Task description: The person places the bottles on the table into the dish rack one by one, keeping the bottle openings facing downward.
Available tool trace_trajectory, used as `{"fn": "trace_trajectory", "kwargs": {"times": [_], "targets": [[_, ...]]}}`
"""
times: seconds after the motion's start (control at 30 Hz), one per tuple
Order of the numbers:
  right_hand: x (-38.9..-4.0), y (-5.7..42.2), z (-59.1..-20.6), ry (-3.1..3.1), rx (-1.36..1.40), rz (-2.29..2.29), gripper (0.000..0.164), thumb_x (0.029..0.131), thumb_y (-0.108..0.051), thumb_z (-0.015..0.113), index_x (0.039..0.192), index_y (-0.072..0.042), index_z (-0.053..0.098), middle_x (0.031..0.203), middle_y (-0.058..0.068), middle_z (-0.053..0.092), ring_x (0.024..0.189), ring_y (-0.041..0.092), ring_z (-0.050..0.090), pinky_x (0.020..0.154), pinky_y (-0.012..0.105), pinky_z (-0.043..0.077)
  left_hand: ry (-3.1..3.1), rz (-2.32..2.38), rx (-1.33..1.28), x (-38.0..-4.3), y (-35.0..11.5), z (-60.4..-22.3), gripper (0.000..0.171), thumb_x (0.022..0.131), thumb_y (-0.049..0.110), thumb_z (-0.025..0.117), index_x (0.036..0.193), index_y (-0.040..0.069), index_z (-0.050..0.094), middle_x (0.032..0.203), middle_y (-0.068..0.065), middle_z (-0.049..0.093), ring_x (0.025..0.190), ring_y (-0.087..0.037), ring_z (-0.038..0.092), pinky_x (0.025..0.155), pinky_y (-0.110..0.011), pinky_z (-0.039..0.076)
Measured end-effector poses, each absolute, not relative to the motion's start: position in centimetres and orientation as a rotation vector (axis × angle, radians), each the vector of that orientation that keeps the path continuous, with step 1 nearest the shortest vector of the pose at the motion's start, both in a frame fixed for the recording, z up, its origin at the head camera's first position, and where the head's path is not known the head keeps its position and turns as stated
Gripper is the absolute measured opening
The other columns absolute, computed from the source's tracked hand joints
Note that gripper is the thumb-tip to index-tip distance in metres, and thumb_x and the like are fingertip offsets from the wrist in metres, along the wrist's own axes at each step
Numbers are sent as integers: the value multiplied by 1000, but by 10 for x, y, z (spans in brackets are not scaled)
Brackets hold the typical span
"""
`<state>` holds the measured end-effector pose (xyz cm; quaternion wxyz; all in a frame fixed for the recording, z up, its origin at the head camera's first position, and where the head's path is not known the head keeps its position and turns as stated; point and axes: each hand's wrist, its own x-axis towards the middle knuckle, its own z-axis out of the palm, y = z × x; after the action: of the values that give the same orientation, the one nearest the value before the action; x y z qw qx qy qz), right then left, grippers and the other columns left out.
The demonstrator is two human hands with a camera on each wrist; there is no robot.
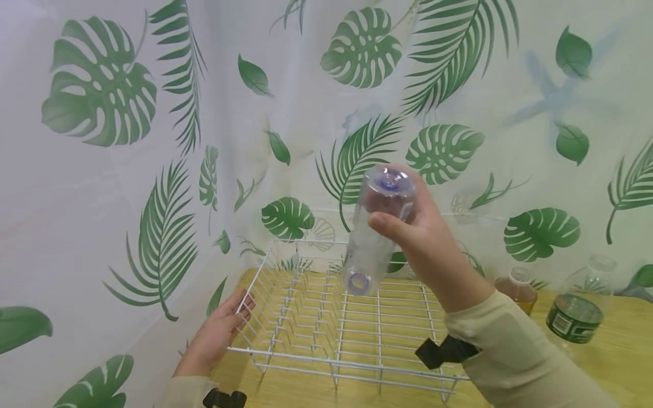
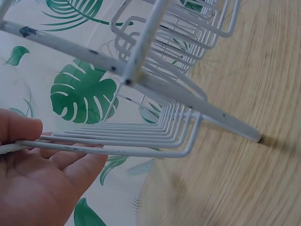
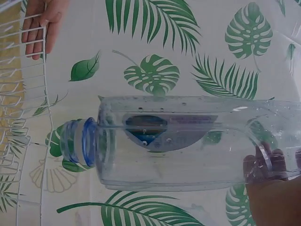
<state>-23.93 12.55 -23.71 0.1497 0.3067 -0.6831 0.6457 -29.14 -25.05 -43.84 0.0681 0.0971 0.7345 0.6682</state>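
Note:
My right hand grips a clear plastic bottle near its base, tipped upside down above the dish rack. The bottle's open neck with a blue ring points downward. In the right wrist view, the same bottle shows water drops and a blue label mark, with fingertips seen through its base end. At the left side of the white wire dish rack, my left hand holds the edge. The left wrist view shows the thumb above a side wire and the fingers of the left hand beneath it.
Right of the rack stand a small bottle with amber liquid and a clear bottle with a green label. All rest on a wood-patterned table. A leaf-print curtain hangs behind and along the left.

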Motion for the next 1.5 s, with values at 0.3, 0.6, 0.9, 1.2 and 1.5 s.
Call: {"fn": "trace_trajectory", "kwargs": {"times": [0.3, 0.6, 0.9, 1.2, 1.5], "targets": [[-323, 81, -238, -1967, 785, 1923, 68, 90, -29, 78, 148, -24, 42, 129, 8, 57, 121, 23, 56, 105, 49, 43, 2216, 2021, 272, -288, -251, -445, 63, 103, -1, 34, 161, -2, 10, 162, -26, 21, 149, -39, 22, 120, -49, 19], [-381, 49, -278, -2261, 595, 1840, 73, 91, -37, 77, 150, -17, 39, 134, 9, 56, 121, 24, 55, 103, 46, 46, 2211, 2019, 293, -287, -253, -445, 62, 104, 0, 32, 161, -1, 8, 163, -26, 18, 150, -39, 20, 120, -50, 17], [-398, 42, -330, -2313, 511, 1897, 73, 94, -34, 74, 153, -18, 34, 130, 7, 59, 116, 25, 60, 101, 46, 48, 2193, 2026, 300, -288, -250, -447, 64, 101, -4, 31, 160, -3, 8, 163, -28, 17, 150, -41, 18, 120, -52, 16], [-401, 35, -333, -2332, 474, 1851, 72, 94, -32, 74, 153, -20, 34, 129, 5, 59, 118, 25, 57, 103, 47, 46, 2241, 2009, 282, -290, -253, -441, 64, 101, -4, 32, 161, -2, 11, 163, -26, 20, 149, -39, 22, 120, -49, 19], [-408, 30, -347, -2476, 344, 1763, 84, 90, -41, 78, 155, -18, 30, 139, 8, 54, 132, 29, 49, 109, 47, 42, 2214, 2008, 324, -290, -251, -439, 67, 98, -7, 34, 161, -2, 9, 162, -28, 18, 149, -42, 21, 120, -51, 17]]}}
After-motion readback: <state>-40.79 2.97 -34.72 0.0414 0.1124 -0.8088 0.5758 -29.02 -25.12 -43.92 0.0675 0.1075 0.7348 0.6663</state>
